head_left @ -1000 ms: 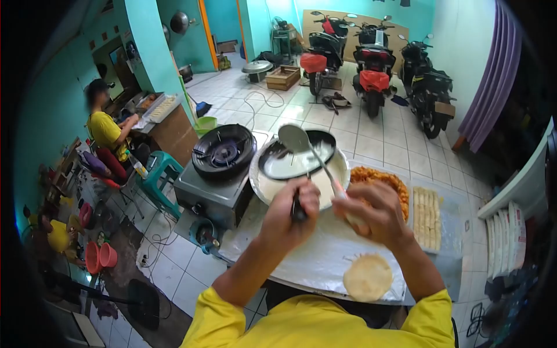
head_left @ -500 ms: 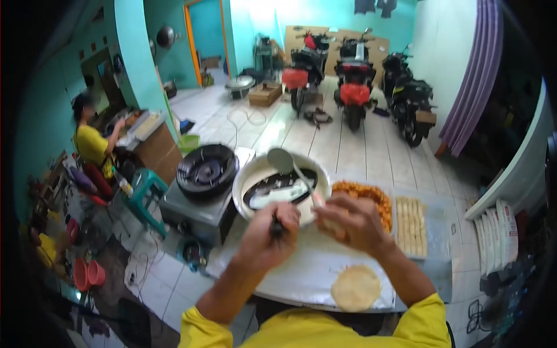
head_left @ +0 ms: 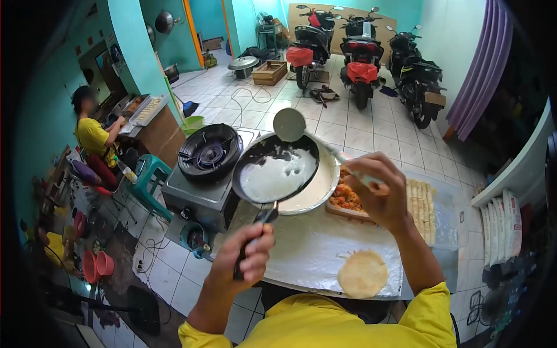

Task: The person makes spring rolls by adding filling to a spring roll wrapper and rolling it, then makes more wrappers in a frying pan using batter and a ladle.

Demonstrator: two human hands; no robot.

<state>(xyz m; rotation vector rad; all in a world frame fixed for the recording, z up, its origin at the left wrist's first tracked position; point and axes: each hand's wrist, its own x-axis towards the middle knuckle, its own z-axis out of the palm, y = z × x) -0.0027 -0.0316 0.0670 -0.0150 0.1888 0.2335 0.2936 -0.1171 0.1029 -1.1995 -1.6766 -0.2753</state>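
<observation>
My left hand (head_left: 246, 252) grips the black handle of a small frying pan (head_left: 276, 174), held level above the table with a thin layer of white batter spread in it. My right hand (head_left: 377, 188) holds a ladle (head_left: 290, 124) by its handle, its bowl raised over the far rim of the pan. Under the pan sits a wide metal bowl of batter (head_left: 316, 194). A cooked round crepe (head_left: 363, 274) lies on the foil-covered table (head_left: 307, 249) close to my body.
A gas stove with a black burner (head_left: 210, 152) stands left of the pan. A tray of orange filling (head_left: 346, 197) and a tray of rolled wraps (head_left: 422, 210) sit at right. A person in yellow (head_left: 96, 136) works at a counter far left. Motorbikes (head_left: 362, 55) are parked behind.
My left hand has pulled back along the handle and lifted the pan clear of the batter bowl toward me. The batter now coats the pan. My right hand and ladle have moved right.
</observation>
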